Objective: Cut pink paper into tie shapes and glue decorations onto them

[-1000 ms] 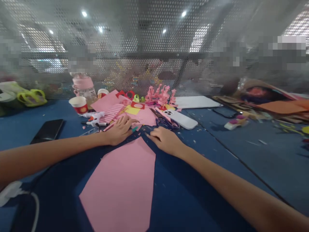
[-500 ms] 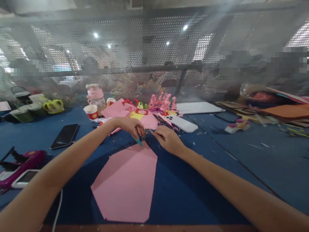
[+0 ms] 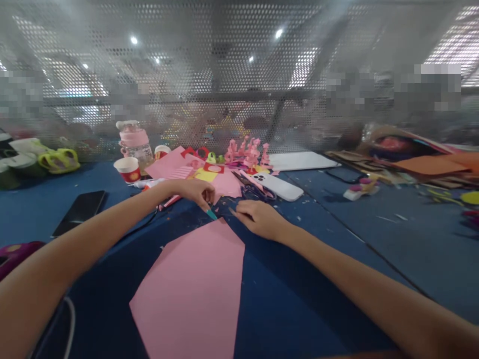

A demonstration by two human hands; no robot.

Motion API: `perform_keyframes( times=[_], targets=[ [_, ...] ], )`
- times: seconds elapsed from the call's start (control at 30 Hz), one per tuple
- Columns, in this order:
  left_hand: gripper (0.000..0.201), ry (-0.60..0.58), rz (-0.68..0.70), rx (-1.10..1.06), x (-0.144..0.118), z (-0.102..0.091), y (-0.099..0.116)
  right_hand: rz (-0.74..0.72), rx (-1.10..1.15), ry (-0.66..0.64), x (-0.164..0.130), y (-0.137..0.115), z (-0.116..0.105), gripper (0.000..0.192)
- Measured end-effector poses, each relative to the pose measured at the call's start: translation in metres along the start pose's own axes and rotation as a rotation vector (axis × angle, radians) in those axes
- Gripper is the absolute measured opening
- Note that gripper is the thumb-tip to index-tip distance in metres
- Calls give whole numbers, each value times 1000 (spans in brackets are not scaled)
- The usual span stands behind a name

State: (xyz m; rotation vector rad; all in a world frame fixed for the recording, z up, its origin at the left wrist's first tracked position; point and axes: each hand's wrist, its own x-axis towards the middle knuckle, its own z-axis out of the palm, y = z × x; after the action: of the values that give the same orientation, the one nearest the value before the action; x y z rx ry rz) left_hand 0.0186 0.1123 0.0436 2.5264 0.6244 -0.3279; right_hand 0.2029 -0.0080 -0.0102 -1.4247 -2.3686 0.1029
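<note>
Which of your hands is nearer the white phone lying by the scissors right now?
Right. The right hand lies just in front of the white phone, a short gap below it. The left hand is farther off, to the phone's left, beyond the scissors.

Pink paper sheet (image 3: pixel 194 289) looks matt & smooth. Tabletop (image 3: pixel 337 249) has blue cloth, a bit fuzzy. Black phone (image 3: pixel 79 213) is shiny glass.

Bright ceiling spots glare through blurred mesh, edges bulge and stretch, soft shadows fall under both arms
</note>
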Motion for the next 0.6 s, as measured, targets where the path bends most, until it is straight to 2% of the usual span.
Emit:
perform_keyframes(
  times=[0.2,0.37,0.6],
  targets=[
    [35,-67,56,33,15,3,2,12,45,-72,-2,2,-1,27],
    [42,-64,-13,198,20,6,13,-1,-28,-144,-3,-3,-3,25],
    [42,-72,-19,259,18,7,21,45,-105,-181,-4,-8,-5,28]
  ],
)
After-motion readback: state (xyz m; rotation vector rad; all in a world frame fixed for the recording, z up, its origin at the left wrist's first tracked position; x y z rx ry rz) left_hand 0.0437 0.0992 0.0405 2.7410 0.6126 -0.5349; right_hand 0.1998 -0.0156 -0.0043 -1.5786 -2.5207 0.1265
